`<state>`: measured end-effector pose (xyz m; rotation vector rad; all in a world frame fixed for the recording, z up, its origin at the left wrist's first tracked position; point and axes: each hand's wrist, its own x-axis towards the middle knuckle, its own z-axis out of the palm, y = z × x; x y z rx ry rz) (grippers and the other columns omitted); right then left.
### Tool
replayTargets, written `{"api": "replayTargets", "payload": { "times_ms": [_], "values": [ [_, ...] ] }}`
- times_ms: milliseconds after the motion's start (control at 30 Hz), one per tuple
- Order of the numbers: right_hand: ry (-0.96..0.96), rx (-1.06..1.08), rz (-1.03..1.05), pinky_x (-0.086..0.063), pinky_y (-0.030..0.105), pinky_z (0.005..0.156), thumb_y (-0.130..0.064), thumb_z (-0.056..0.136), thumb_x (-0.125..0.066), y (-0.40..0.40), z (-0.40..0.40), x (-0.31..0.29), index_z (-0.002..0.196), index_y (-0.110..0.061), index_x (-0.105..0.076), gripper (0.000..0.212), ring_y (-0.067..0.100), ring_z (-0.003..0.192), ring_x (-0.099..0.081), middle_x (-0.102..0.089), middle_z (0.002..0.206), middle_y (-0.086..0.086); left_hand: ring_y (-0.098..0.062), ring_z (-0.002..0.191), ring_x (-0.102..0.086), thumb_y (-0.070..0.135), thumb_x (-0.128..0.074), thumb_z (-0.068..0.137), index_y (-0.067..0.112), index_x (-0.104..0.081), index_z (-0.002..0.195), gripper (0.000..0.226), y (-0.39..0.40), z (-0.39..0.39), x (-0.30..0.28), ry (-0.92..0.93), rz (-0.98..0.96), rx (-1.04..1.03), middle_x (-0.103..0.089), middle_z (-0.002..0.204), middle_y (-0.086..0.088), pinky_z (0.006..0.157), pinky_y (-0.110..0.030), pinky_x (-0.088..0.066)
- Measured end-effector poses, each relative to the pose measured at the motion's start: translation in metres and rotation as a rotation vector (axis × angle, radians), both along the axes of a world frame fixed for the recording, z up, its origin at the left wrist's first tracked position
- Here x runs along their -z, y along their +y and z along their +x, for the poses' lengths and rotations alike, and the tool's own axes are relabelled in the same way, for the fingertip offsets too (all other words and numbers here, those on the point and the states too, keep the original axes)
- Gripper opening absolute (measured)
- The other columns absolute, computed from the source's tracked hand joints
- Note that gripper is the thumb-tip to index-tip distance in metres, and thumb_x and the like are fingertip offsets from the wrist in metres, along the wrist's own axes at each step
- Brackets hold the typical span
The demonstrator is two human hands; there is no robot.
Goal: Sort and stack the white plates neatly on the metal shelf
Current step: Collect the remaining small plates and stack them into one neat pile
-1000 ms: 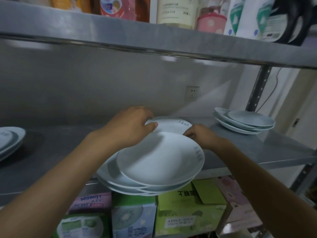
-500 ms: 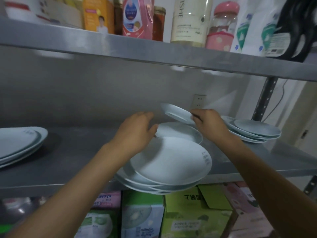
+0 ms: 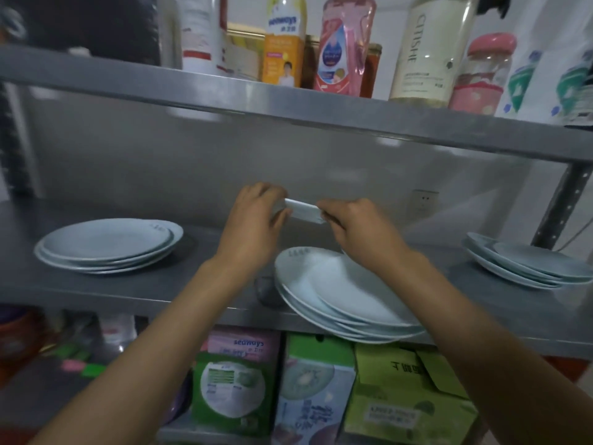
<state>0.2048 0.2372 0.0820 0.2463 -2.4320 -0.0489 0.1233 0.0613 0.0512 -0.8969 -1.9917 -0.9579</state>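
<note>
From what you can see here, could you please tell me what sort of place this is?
Probably a home storeroom or pantry: a metal shelf holds stacks of white plates, bottles line the level above, and cartons sit below.

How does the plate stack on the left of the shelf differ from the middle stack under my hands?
The left stack sits wholly on the metal shelf; the middle stack juts out past its front edge. The left stack's plates lie nearly aligned; the middle stack's are fanned and offset. Nothing is above the left stack; the left hand and right hand hold a small plate over the middle one. Both are white plates.
</note>
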Motion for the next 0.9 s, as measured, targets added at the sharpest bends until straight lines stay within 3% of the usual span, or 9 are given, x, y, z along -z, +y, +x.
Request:
{"api": "replayTargets", "payload": {
  "times_ms": [100,233,367,433,500,567,900],
  "values": [
    [0.011,-0.027,0.034,-0.050,0.044,0.066,-0.008,0.087,-0.050,-0.027,-0.005,0.004,0.101,-0.012,-0.064,0.020,0.039,0.077,-0.060,-0.068,0.086,0.016,-0.033,0.087,-0.056,0.013,-0.068,0.083,0.006,-0.066,0.089,0.009,-0.028,0.007,0.003,0.016,0.022,-0.064,-0.062,0.091,-0.013,0.074,-0.036,-0.043],
    [0.072,-0.132,-0.001,-0.049,0.041,0.060,-0.007,0.086,-0.053,-0.064,-0.010,0.009,0.095,-0.011,-0.066,0.016,0.036,0.074,-0.060,-0.068,0.082,0.014,-0.034,0.086,-0.055,0.006,-0.067,0.082,0.003,-0.065,0.086,0.005,-0.067,0.012,0.008,0.055,0.019,-0.125,-0.061,0.087,-0.014,0.072,-0.037,-0.042],
    [0.075,-0.160,-0.086,-0.052,0.042,0.068,-0.014,0.092,-0.048,-0.098,-0.023,0.017,0.100,-0.016,-0.066,0.019,0.032,0.089,-0.062,-0.070,0.099,0.007,-0.033,0.086,-0.055,0.004,-0.067,0.081,0.003,-0.064,0.085,0.005,-0.103,0.010,0.012,0.080,0.021,-0.184,-0.061,0.087,-0.013,0.072,-0.035,-0.041],
    [0.067,-0.182,-0.115,-0.053,0.040,0.077,-0.012,0.091,-0.047,-0.114,-0.029,0.023,0.112,-0.017,-0.064,0.027,0.027,0.105,-0.060,-0.067,0.116,0.003,-0.032,0.086,-0.056,0.003,-0.067,0.081,0.003,-0.065,0.086,0.005,-0.118,0.006,0.015,0.081,0.026,-0.208,-0.061,0.088,-0.012,0.072,-0.035,-0.042],
    [0.037,-0.183,-0.140,-0.047,0.037,0.091,-0.014,0.091,-0.048,-0.127,-0.035,0.031,0.133,-0.019,-0.051,0.042,0.019,0.127,-0.047,-0.050,0.141,-0.001,-0.030,0.086,-0.056,0.003,-0.068,0.081,0.004,-0.065,0.086,0.006,-0.133,0.000,0.020,0.075,0.052,-0.235,-0.061,0.088,-0.011,0.073,-0.033,-0.042],
    [0.019,-0.160,-0.176,-0.042,0.036,0.097,-0.017,0.091,-0.048,-0.137,-0.039,0.037,0.142,-0.018,-0.037,0.052,0.018,0.137,-0.033,-0.033,0.152,0.000,-0.028,0.085,-0.056,0.004,-0.069,0.081,0.004,-0.064,0.086,0.007,-0.146,-0.005,0.026,0.063,0.078,-0.262,-0.061,0.088,-0.010,0.072,-0.032,-0.040],
    [-0.152,-0.068,-0.295,-0.035,0.037,0.105,-0.015,0.088,-0.050,-0.162,-0.072,0.078,0.144,-0.009,-0.027,0.061,0.025,0.137,-0.029,-0.030,0.150,0.009,-0.035,0.085,-0.057,0.000,-0.072,0.079,-0.003,-0.066,0.085,0.009,-0.196,-0.038,0.053,-0.036,0.040,-0.365,-0.062,0.089,-0.018,0.073,-0.042,-0.048]
  ]
}}
